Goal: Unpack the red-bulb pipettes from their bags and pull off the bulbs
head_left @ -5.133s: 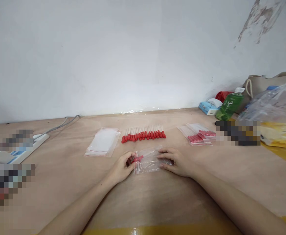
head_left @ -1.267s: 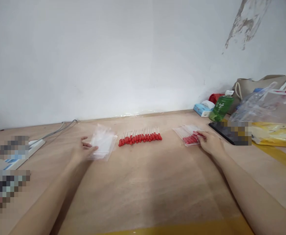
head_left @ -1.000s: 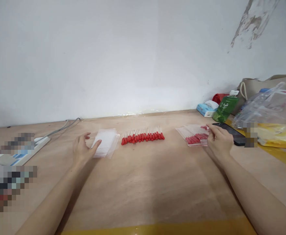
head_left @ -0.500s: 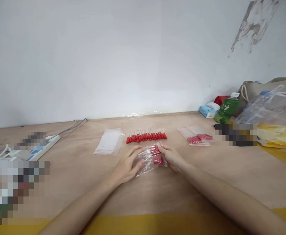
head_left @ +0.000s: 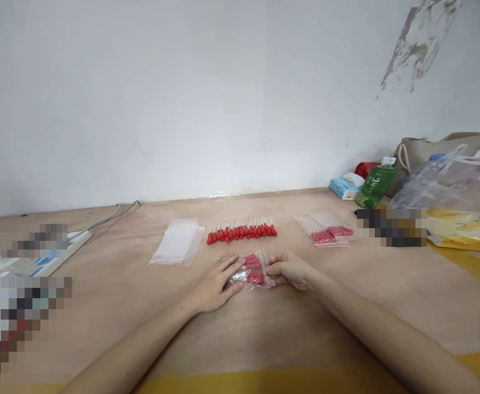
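Centrally, a little below the middle of the frame, a small plastic bag (head_left: 243, 275) lay on the bench (head_left: 120, 295) between the person's two hands, with red-ended sticks (head_left: 253, 260) inside, their red ends gathered in two groups toward the right. The left hand (head_left: 217, 284) was spread palm down, its fingers and thumb resting over the bag's left part. The right hand (head_left: 291, 269) pinched the bag's right edge, near the zip strip, between thumb and fingers. Just beyond the hands, at the centre of the frame, a row of loose sticks (head_left: 242, 232) lay side by side, red ends facing the person. Left of that row sat a stack of flat bags (head_left: 177, 243); right of it, overlapping filled bags (head_left: 325, 232) showed more red ends. Toward the right edge of the frame stood a green bottle (head_left: 377, 185), beside a blue tissue pack (head_left: 342, 189) and in front of a beige bag (head_left: 440, 145). At the left of the frame lay a power strip (head_left: 69, 249), partly blurred, with a grey cable (head_left: 112, 217) running toward the wall (head_left: 141, 109).
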### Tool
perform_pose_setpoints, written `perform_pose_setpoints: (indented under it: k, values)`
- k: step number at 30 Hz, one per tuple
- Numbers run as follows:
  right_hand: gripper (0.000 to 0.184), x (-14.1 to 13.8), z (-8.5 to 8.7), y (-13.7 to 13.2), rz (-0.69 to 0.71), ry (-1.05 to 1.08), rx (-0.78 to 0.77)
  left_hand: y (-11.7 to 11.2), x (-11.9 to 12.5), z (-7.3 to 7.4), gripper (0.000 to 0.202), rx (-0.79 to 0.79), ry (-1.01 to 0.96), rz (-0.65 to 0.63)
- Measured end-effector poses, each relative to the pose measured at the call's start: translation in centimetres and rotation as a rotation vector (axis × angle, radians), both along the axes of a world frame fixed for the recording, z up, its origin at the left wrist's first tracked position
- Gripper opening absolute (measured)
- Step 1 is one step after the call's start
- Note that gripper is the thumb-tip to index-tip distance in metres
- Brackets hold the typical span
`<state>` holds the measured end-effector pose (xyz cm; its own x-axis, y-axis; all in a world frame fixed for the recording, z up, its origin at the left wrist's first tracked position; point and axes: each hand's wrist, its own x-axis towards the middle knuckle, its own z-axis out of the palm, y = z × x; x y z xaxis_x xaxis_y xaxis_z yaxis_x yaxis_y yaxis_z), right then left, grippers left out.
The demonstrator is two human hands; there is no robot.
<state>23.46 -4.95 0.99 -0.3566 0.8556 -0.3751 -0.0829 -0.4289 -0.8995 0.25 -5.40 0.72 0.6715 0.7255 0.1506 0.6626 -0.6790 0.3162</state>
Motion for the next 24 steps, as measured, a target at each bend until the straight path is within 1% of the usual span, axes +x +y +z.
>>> perform_pose_setpoints:
  k: [2, 4, 6, 8, 11, 13, 15, 18, 21, 24]
  values:
    - [0.014, -0.3, -0.2, 0.3, -0.023, -0.013, -0.025, 0.1, 0.2, 0.2, 0.05, -0.014, -0.046, -0.003]
    - [0.017, -0.4, -0.2, 0.7, -0.028, -0.004, -0.023, 0.6, 0.7, 0.5, 0.044, -0.017, -0.106, -0.021]
    - [0.024, -0.6, -0.3, 1.1, -0.042, 0.013, -0.012, 1.4, 1.5, 0.8, 0.038, 0.014, -0.167, -0.049]
    - [0.032, -0.9, -0.5, 1.4, -0.083, 0.01, 0.001, 2.4, 2.3, 0.9, 0.034, 0.084, -0.2, -0.093]
    - [0.041, -1.2, -0.7, 1.7, -0.113, -0.008, 0.031, 3.7, 3.3, 1.0, 0.032, 0.201, -0.168, -0.218]
    - [0.044, -1.4, -0.8, 1.8, -0.112, -0.007, 0.045, 4.3, 3.7, 1.1, 0.029, 0.244, -0.121, -0.307]
    - [0.049, -1.5, -0.9, 1.7, -0.124, -0.005, 0.05, 4.7, 3.9, 1.3, 0.027, 0.268, -0.09, -0.352]
    - [0.055, -1.4, -1.2, 1.7, -0.13, -0.002, 0.083, 5.1, 4.1, 1.4, 0.024, 0.299, -0.066, -0.38]
    - [0.054, -1.3, -1.4, 1.5, -0.093, 0.015, 0.175, 5.4, 4.3, 1.3, 0.023, 0.306, -0.039, -0.399]
    - [0.042, -0.9, -1.3, 1.3, -0.016, 0.036, 0.279, 5.5, 4.4, 0.9, 0.024, 0.305, -0.018, -0.376]
